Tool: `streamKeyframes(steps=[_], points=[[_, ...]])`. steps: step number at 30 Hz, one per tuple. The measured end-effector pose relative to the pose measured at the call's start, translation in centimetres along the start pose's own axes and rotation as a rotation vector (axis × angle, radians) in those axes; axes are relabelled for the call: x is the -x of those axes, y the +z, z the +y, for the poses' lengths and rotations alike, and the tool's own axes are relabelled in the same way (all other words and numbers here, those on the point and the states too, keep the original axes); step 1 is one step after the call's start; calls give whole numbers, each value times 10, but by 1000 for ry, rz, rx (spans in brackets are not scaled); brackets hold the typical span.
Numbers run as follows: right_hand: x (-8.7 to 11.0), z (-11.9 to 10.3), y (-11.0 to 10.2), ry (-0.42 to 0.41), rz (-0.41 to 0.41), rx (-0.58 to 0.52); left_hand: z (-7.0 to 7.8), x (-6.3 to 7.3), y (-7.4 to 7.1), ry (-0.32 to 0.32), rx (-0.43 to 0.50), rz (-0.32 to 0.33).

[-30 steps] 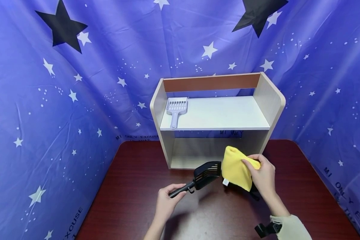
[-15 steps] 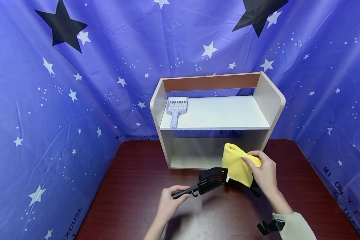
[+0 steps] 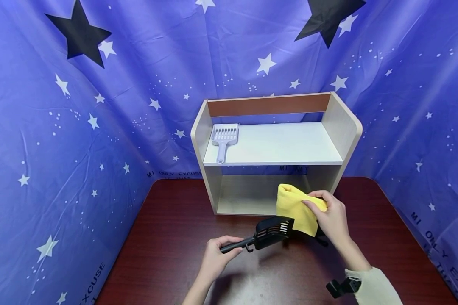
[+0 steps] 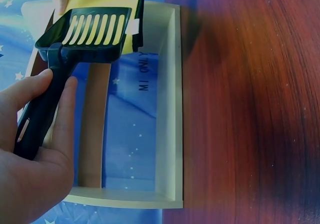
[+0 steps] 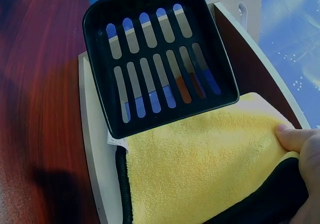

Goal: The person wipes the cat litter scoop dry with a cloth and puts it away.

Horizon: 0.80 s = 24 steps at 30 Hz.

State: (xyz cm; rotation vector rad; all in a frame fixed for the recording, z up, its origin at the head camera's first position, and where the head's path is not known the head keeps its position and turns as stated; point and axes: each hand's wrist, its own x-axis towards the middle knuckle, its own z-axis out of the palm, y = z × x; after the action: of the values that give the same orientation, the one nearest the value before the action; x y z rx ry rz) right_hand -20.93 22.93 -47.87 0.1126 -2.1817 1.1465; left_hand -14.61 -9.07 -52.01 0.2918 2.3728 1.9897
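Note:
My left hand (image 3: 216,257) grips the handle of a black slotted litter scoop (image 3: 271,234), held up over the table with its head toward the right. In the left wrist view the fingers and thumb close round the scoop's handle (image 4: 42,107). My right hand (image 3: 333,218) pinches a yellow cloth (image 3: 295,207) by one edge, and the cloth hangs down behind the scoop's front lip. Its dark edging and underside (image 5: 265,199) show in the right wrist view, along with a small white tag (image 5: 116,140). The scoop's head (image 5: 172,119) overlaps the cloth there.
A two-tier wooden shelf (image 3: 267,164) stands at the back of the dark red table (image 3: 168,237). On its upper board, at the left, lies a pale lavender slotted scoop (image 3: 223,142). Blue star-patterned curtain (image 3: 118,106) surrounds the table.
The black scoop has shifted right and slightly nearer, so its head now overlaps the cloth. The cloth has moved a little left with my right hand. Both grips stay the same.

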Motion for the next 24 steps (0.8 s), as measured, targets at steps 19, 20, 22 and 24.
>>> streamKeyframes(steps=[19, 20, 22, 24], points=[[-7, -9, -2, -29, -403, -255, 3, -5, -6, -1, -49, -94], [-7, -9, -2, -29, -446, -283, 4, -5, -7, 2, -47, -102], [-9, -9, -2, -28, -533, -338, 5, -6, -7, 10, -47, -122], [-10, -9, -1, -29, -624, -386, 5, -7, -7, 20, -48, -145]])
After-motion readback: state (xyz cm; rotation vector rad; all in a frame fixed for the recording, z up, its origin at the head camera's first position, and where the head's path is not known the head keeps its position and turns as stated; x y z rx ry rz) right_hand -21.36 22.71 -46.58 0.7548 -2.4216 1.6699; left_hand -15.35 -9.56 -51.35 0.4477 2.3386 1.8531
